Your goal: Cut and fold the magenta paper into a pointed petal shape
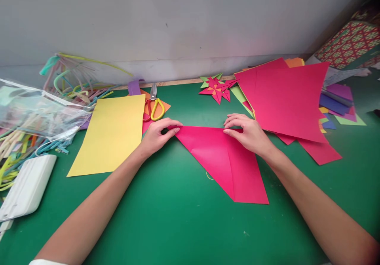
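A folded sheet of red paper (221, 158) lies before me, one slanting folded side running down from the upper left to a lower point. My left hand (158, 134) pinches its upper left corner between thumb and fingers. Along the top edge, toward the right, my right hand (245, 132) pinches the paper the same way. A crease runs down the middle of the sheet. Part of a thin yellow loop (209, 176) peeks out at its slanted edge. Left of my left hand is a sheet of yellow paper (111, 134), with scissors (154, 106) beyond it.
Red sheets (292, 102) are stacked at the right, above loose coloured scraps (338, 100). A folded paper star (216, 89) lies near the wall. On the left are a clear plastic bag (38, 106), pipe cleaners (80, 86) and a white device (28, 185). The tabletop (166, 221) is green.
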Demonstrator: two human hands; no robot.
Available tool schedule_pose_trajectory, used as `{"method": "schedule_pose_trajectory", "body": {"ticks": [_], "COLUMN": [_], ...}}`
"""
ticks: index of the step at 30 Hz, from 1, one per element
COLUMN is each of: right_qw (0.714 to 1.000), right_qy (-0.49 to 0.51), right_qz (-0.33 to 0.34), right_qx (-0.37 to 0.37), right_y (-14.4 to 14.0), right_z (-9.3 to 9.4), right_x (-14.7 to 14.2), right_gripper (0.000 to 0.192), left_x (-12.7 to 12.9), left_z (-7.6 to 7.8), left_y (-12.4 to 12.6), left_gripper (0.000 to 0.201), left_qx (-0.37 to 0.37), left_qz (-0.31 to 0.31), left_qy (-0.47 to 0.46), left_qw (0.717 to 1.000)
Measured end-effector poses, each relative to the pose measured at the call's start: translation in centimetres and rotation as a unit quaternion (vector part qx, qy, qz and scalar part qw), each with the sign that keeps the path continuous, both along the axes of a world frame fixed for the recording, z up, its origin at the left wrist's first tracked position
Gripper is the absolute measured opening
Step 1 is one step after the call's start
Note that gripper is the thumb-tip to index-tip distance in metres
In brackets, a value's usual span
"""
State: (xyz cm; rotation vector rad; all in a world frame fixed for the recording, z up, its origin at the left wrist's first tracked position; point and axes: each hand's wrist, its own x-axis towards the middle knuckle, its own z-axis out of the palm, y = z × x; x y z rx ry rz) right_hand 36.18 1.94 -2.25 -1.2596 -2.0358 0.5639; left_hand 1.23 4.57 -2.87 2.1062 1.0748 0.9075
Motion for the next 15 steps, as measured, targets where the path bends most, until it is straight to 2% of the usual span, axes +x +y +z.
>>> {"method": "schedule_pose_trajectory", "body": {"ticks": [5, 7, 15], "right_qw": [0.999, 0.999, 1.000], "right_qy": [-0.011, -0.002, -0.003], "right_qz": [-0.022, -0.025, 0.005], "right_qx": [-0.036, -0.045, 0.010], "right_y": [-0.5, -0.6, -0.7], "right_z": [0.4, 0.6, 1.1], "right_x": [-0.1, -0.3, -0.4], "right_gripper": [0.005, 0.012, 0.021], "left_x": [0.0, 0.0, -0.1], "left_z": [0.0, 0.0, -0.1], "left_y": [0.0, 0.0, 0.0], "left_gripper": [0.019, 0.019, 0.020], "left_qx": [-0.008, -0.012, -0.024], "left_qz": [0.005, 0.007, 0.013], "left_qy": [-0.001, -0.003, -0.010], "left_qw": [1.000, 1.000, 1.000]}}
